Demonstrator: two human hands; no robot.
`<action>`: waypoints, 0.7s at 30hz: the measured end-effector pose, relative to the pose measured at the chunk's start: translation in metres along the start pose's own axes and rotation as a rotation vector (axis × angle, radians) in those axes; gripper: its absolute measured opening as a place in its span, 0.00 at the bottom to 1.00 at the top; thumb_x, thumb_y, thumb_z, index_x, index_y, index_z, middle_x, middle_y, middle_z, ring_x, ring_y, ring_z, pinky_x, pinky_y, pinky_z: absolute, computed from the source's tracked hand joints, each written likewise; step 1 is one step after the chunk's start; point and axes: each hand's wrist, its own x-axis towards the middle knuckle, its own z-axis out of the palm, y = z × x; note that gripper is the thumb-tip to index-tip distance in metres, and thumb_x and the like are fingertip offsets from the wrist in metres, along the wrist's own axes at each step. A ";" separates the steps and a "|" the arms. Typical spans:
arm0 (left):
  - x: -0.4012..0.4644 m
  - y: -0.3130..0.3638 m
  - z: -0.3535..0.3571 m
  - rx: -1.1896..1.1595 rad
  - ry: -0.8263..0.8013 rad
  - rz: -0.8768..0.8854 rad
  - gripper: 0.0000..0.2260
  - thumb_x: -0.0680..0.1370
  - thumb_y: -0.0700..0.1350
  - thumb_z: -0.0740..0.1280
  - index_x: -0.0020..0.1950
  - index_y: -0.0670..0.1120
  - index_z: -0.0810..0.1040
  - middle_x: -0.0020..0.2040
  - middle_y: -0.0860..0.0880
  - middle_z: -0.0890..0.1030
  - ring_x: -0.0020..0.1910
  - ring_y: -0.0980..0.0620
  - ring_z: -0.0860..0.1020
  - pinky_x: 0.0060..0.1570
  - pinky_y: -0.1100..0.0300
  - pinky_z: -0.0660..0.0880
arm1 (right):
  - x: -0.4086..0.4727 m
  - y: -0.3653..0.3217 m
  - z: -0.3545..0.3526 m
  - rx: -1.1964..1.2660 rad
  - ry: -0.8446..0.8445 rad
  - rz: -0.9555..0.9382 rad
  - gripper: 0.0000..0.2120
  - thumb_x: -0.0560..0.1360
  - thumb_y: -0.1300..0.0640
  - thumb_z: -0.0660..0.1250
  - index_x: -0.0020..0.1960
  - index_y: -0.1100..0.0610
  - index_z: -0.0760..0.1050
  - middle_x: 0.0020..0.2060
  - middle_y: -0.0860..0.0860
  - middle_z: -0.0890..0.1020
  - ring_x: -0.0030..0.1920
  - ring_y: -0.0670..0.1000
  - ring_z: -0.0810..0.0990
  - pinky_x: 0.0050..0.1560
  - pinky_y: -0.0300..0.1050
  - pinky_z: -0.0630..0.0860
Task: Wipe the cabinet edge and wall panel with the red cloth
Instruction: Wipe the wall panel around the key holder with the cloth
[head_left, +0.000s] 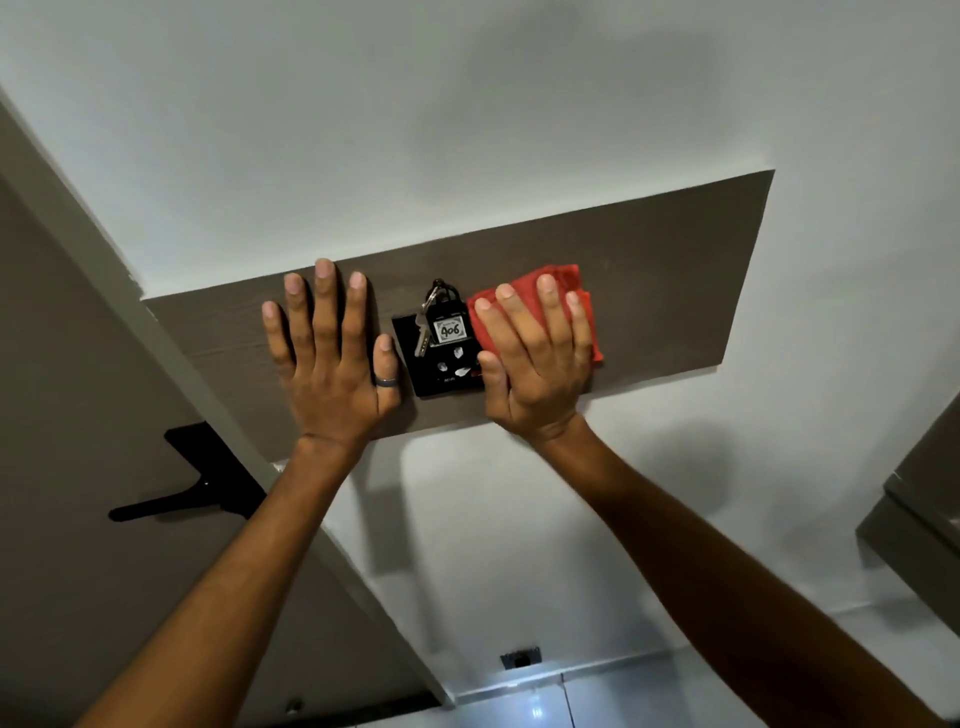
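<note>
- The panel (649, 270), a dark wood-grain board, was fixed flat on the white wall (467, 104) and ran across the view at a slant.
- The left hand (332, 358) lay flat on the panel's left part, fingers spread and extended, holding nothing. A dark ring (387, 381) sat on its thumb.
- The right hand (537, 358) pressed the cloth (550, 280) flat against the panel, fingers spread over it rather than curled around it.
- The cloth was red and bunched; its upper and right edges showed beyond the fingertips.
- The hands were apart, with a black switch plate (441, 371) between them on the panel.
- A key (422, 332) and a tag (449, 328) marked "406" hung over the plate's upper part, just beside the cloth's left edge.
- The door (78, 415), left of the panel, carried a black lever handle (192, 483).
- A cabinet (924, 499) corner showed at the right edge of the view, well apart from both hands.
</note>
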 end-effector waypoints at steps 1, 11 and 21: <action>-0.001 0.000 -0.001 0.001 0.000 -0.001 0.27 0.85 0.51 0.54 0.84 0.46 0.57 0.83 0.46 0.54 0.84 0.44 0.49 0.82 0.43 0.48 | 0.002 0.012 -0.004 0.011 -0.020 -0.120 0.20 0.86 0.49 0.56 0.71 0.55 0.78 0.69 0.55 0.82 0.74 0.62 0.75 0.77 0.61 0.70; -0.001 0.001 -0.003 -0.007 0.014 0.018 0.27 0.85 0.51 0.55 0.84 0.46 0.57 0.84 0.46 0.52 0.84 0.44 0.49 0.83 0.44 0.47 | 0.018 0.032 -0.008 -0.008 -0.022 -0.117 0.20 0.86 0.49 0.55 0.70 0.53 0.79 0.68 0.54 0.83 0.76 0.62 0.74 0.79 0.60 0.67; -0.001 -0.001 0.002 0.006 0.016 0.002 0.27 0.85 0.51 0.54 0.84 0.45 0.57 0.84 0.46 0.51 0.84 0.45 0.49 0.83 0.43 0.47 | 0.035 0.033 -0.007 -0.085 0.050 0.246 0.20 0.87 0.48 0.54 0.75 0.51 0.74 0.74 0.53 0.78 0.81 0.57 0.67 0.83 0.59 0.60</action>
